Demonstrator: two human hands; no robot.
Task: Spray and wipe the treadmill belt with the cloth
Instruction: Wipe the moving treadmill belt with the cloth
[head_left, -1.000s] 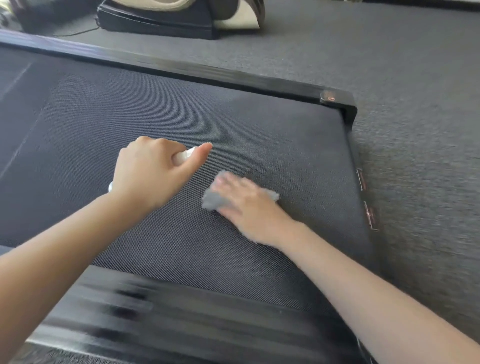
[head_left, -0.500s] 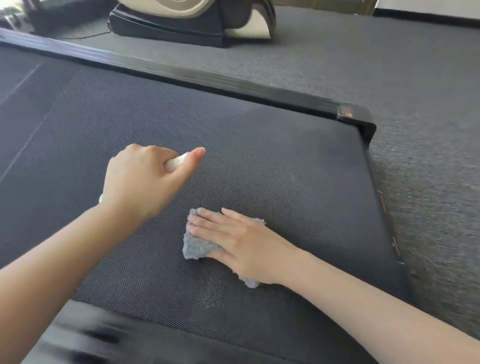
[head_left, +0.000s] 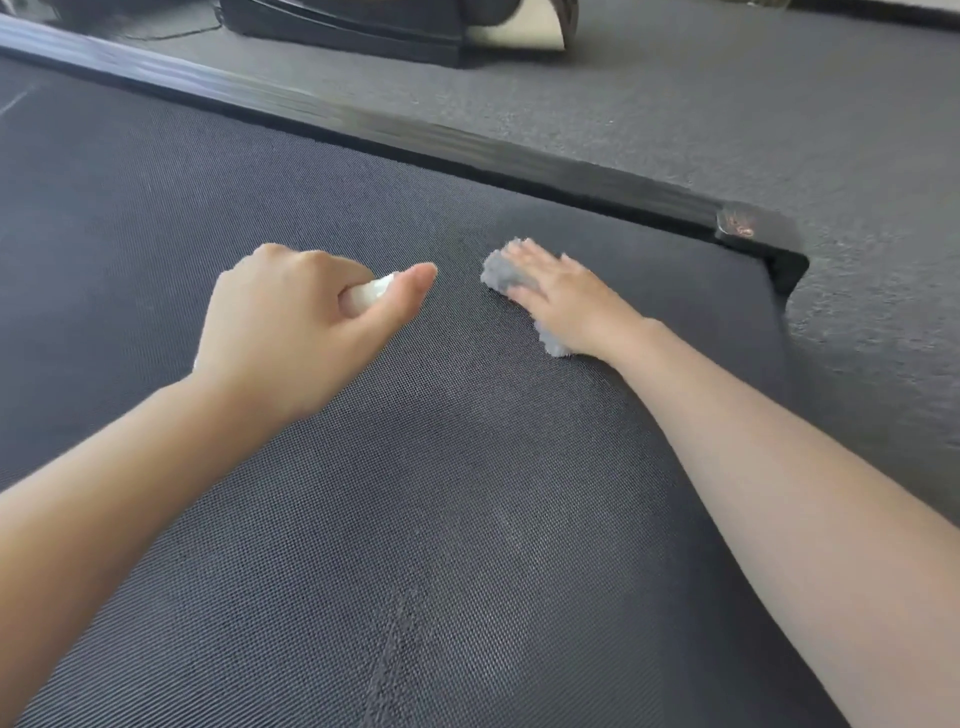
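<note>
The dark textured treadmill belt (head_left: 415, 519) fills most of the view. My right hand (head_left: 566, 301) lies flat with fingers extended, pressing a fluffy grey cloth (head_left: 501, 275) onto the belt near the far rail. The cloth peeks out ahead of the fingertips and below the palm. My left hand (head_left: 296, 332) hovers just left of it, curled around a small white spray bottle (head_left: 366, 296), of which only a short piece shows between thumb and fingers.
A black side rail (head_left: 415, 140) runs along the belt's far edge and ends in a corner cap (head_left: 753, 234) at the right. Grey carpet (head_left: 779, 130) lies beyond. A black-and-cream machine base (head_left: 395, 26) stands at the top.
My right hand has slid the cloth away from me and to the right, toward the far rail. The left hand keeps the bottle. The view has shifted closer over the belt.
</note>
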